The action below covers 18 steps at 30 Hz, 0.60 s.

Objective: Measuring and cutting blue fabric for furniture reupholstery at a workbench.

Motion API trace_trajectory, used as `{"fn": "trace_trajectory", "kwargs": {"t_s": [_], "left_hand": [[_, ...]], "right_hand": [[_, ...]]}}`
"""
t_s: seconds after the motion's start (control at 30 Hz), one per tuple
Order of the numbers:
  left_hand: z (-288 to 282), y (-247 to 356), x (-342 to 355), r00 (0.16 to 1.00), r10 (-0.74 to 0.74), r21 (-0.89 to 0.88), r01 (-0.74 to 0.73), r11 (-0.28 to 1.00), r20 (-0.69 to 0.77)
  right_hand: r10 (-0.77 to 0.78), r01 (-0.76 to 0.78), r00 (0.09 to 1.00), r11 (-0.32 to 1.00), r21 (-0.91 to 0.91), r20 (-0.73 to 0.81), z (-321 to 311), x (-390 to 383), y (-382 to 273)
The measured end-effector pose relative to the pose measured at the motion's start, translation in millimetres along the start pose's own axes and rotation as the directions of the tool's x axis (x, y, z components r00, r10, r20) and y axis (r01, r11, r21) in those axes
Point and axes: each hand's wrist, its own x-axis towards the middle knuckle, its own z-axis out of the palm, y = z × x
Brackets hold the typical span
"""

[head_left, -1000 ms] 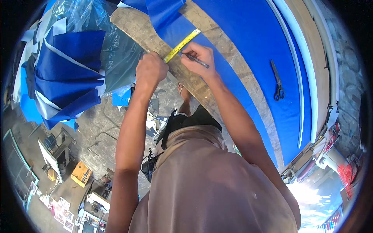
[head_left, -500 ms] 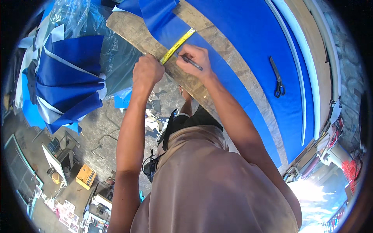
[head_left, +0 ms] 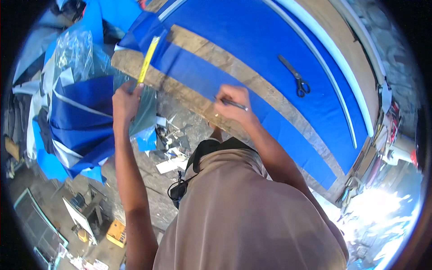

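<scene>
My left hand [head_left: 126, 101] is closed on a yellow tape measure [head_left: 147, 61], whose blade sticks out away from me over the left end of the board; its case is hidden in my fingers. A dark pen [head_left: 233, 104] is gripped in my right hand [head_left: 235, 101], near the board's front edge. Beyond that hand a long blue strip of sheet material [head_left: 198, 65] lies along the worn wooden board [head_left: 191, 94]. Its far-left end meets a folded blue piece [head_left: 148, 29].
Black scissors [head_left: 297, 78] rest on a wide blue sheet [head_left: 252, 40] at the right. Blue and white cut pieces [head_left: 81, 121] are heaped at the left beside clear plastic [head_left: 76, 49]. Scraps [head_left: 173, 162] litter the floor, and a yellow crate [head_left: 117, 233] stands lower left.
My left hand has moved left with the tape measure, away from the right hand. The right hand, still holding the pen, is nearer to me. The view has shifted too.
</scene>
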Motion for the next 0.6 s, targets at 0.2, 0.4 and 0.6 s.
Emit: {"fn": "trace_trajectory", "kwargs": {"t_s": [0.2, 0.4, 0.6], "left_hand": [[25.8, 95.3, -13.5, 0.942, 0.315, 0.086, -0.307, 0.948, -0.117], [162.0, 257.5, -90.3, 0.768, 0.579, 0.224, -0.636, 0.738, 0.275], [311.5, 374.1, -169.6, 0.219, 0.932, 0.313, -0.942, 0.124, 0.290]], "right_hand": [[0.188, -0.246, 0.921, 0.960, -0.134, -0.342, -129.8, -138.0, 2.7], [0.311, -0.386, 0.590, 0.919, 0.078, -0.745, -198.0, -240.3, 7.6], [0.392, -0.522, 0.405, 0.841, 0.143, -0.826, -232.5, -341.3, 4.3]]}}
